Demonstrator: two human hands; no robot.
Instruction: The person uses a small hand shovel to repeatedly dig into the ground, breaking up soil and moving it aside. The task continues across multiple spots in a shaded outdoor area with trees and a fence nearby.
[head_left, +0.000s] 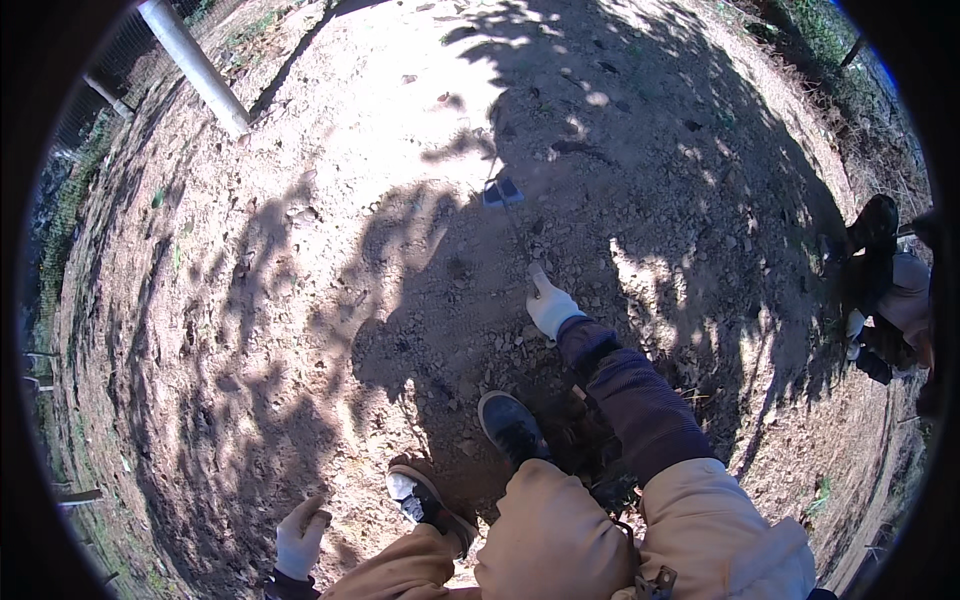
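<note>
My right hand (553, 306) wears a white glove and reaches out over shaded, stony soil. It closes around the near end of a thin dark rod (515, 229), which runs away from me along the ground. The rod meets a small flat dark plate (502, 192) with a pale edge; the kind of tool is unclear. My left hand (298, 538), in a white glove with brown-stained fingertips, hangs low at the left with loosely bent fingers. Nothing is plainly seen in it. Below are my dark shoe (514, 426) and my other shoe (420, 501), which has a white toe.
Loose soil (225, 315) with stones and dry leaves slopes around me, patched with sun and shadow. A pale post (196, 67) stands at the upper left, near mesh fencing. Another person (904, 300) is close at the right edge. Brush (874, 127) grows at the upper right.
</note>
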